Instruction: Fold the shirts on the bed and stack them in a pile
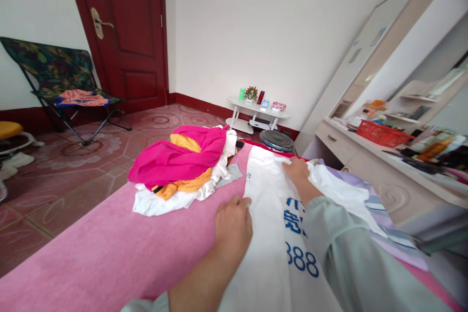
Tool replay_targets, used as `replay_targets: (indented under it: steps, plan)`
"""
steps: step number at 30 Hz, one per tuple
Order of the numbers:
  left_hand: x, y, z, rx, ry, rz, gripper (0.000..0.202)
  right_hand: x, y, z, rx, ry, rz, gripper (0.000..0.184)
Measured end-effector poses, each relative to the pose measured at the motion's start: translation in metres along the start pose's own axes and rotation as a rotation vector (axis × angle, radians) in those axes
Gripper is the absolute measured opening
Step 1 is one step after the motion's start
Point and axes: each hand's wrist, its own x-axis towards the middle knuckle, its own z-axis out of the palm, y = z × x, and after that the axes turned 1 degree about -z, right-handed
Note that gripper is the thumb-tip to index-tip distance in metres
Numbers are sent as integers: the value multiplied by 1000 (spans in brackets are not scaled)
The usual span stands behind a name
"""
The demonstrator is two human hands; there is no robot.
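A white T-shirt (266, 234) with blue printed characters and digits lies lengthwise in front of me, its side turned over in a long fold. My left hand (234, 222) is closed, pinching the shirt's left edge about halfway along. Farther away, my right hand (297, 174) grips the shirt near its far right end; its fingertips are partly hidden by the hand itself. Under the shirt is a pink bed cover (175, 248). To the left of the shirt sits a heap of clothes with a bright pink garment (179, 158), an orange-yellow one (190, 185) and white ones.
Right of my right arm lie another white garment (340, 190) and a striped lilac cloth (387, 224). A dresser (387, 175) with a red basket (383, 133) stands along the right. Beyond the bed are a low white table (256, 107), a folding chair (58, 73) and a door (131, 34).
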Motion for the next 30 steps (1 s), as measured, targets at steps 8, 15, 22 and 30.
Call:
replay_targets:
  steps: [8,15,22,30]
  plan:
    - [-1,0,0,37,-13,17,30,3,40,-24,-151,-210,37,28]
    - [1,-1,1,8,-9,20,30,-13,30,-24,-218,-60,67,41]
    - [0,-4,1,-28,0,7,33,-60,18,-30,-148,266,-461,23]
    - [8,-13,3,-117,29,-27,31,-111,53,-61,-121,-46,-738,29]
